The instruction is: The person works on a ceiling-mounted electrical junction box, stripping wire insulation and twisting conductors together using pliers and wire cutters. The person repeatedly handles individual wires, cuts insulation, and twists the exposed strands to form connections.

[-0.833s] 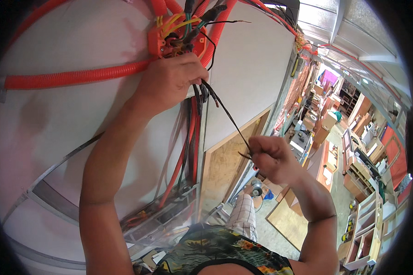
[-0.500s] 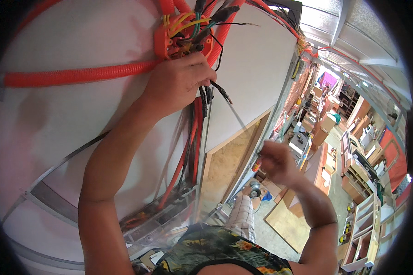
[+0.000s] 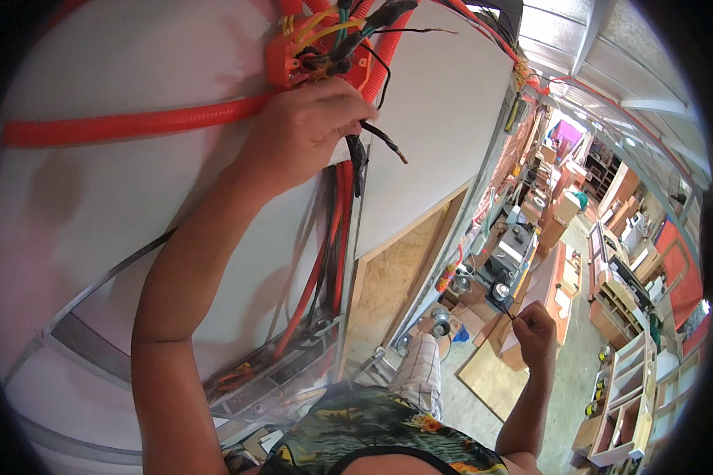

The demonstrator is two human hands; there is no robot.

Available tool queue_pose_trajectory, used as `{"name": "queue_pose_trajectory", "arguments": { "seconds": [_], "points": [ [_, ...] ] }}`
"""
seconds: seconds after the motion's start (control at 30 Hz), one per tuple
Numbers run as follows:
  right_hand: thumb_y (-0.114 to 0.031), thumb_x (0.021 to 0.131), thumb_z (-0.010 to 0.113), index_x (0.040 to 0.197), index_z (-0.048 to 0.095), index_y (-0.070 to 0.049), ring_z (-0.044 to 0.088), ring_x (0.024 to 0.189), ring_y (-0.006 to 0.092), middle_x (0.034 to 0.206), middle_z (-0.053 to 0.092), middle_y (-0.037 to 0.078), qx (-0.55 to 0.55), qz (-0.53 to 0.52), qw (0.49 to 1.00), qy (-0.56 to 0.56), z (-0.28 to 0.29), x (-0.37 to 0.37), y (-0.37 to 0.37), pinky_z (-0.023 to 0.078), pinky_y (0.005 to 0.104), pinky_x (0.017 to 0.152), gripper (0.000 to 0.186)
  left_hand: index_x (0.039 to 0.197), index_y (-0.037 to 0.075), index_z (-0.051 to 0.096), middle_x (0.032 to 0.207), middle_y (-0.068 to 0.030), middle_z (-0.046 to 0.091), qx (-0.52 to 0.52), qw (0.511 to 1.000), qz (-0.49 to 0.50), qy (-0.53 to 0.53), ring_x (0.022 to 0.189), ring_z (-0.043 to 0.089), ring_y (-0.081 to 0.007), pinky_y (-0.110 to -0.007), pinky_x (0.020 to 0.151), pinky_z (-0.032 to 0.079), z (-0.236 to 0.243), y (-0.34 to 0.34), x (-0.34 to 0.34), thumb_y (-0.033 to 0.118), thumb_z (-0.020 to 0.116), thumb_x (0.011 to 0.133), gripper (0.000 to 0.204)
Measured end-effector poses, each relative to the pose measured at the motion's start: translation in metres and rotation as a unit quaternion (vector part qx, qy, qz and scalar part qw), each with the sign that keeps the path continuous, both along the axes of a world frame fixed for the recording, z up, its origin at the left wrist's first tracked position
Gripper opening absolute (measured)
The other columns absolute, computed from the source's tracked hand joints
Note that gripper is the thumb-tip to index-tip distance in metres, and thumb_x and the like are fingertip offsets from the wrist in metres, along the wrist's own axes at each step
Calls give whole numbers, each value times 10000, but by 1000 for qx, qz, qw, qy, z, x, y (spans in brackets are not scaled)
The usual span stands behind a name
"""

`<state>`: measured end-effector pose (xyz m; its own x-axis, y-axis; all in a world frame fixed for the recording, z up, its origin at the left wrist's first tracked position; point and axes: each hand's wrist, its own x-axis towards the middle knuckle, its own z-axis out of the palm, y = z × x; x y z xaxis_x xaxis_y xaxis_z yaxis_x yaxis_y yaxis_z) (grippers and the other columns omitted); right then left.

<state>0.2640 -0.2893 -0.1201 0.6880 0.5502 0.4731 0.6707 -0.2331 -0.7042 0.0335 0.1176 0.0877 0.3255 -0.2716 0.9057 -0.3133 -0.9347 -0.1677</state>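
A black wire point(image 3: 387, 141) is pinched in the narrowed fingers of the left hand point(image 3: 307, 131), and its bared end is left pointing to the right. The left hand is held just beneath an orange junction box point(image 3: 277, 65), from which yellow wires point(image 3: 313, 36) and dark sleeved wires point(image 3: 347, 54) are spread. A black-taped bundle point(image 3: 357, 166) is seen hanging just below the fingers. The right hand point(image 3: 535, 328) is held well apart to the right, curled closed, with a short dark strand point(image 3: 510, 313) gripped; its full length cannot be told. On the left, an orange corrugated conduit point(image 3: 135, 127) is run along a white panel point(image 3: 119, 206).
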Motion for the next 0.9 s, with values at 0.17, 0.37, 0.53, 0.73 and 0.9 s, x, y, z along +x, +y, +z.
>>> {"name": "queue_pose_trajectory", "arguments": {
  "seconds": [0.17, 0.37, 0.53, 0.73, 0.9],
  "points": [
    [45, 855, 670, 880, 665, 29, 597, 892, 178, 904, 623, 80, 59, -16, 997, 43, -44, -5, 2, 473, 308, 830, 30, 1237, 53, 694, 1130, -119, 733, -65, 998, -1, 2, 920, 729, -259, -353, 770, 614, -6, -1, -6, -152, 661, 813, 472],
    [8, 872, 702, 921, 690, 28, 651, 947, 278, 949, 659, 144, 0, 4, 999, 49, -86, -22, 31, 503, 365, 856, 54, 1263, -13, 658, 1106, -183, 737, -14, 979, 116, -165, 905, 723, -351, -391, 795, 606, -63, -22, -57, -136, 620, 842, 441],
    [-14, 818, 758, 903, 715, -9, 643, 944, 327, 961, 655, 147, -24, 148, 988, -41, -114, -55, 85, 509, 419, 849, 96, 1163, 45, 683, 1099, -147, 700, -292, 953, 62, 56, 1007, 685, -290, -383, 870, 554, -217, -92, -73, 149, 809, 834, 367],
    [-67, 797, 789, 944, 753, -74, 583, 1069, 368, 1088, 619, 143, -43, 235, 961, -139, -128, -117, 154, 479, 466, 884, 152, 1351, 46, 625, 1233, -156, 673, -418, 870, -43, 259, 1081, 663, -252, -348, 894, 551, -338, -128, -27, 23, 668, 956, 398],
    [-72, 844, 756, 1040, 756, -73, 564, 1089, 368, 1120, 597, 170, -46, 269, 962, -11, -127, -140, 179, 470, 446, 913, 196, 1388, 43, 590, 1262, -88, 674, -669, 673, -130, 287, 1095, 629, -146, -306, 926, 513, -381, -124, -35, 77, 563, 1053, 338]
  ]
}}
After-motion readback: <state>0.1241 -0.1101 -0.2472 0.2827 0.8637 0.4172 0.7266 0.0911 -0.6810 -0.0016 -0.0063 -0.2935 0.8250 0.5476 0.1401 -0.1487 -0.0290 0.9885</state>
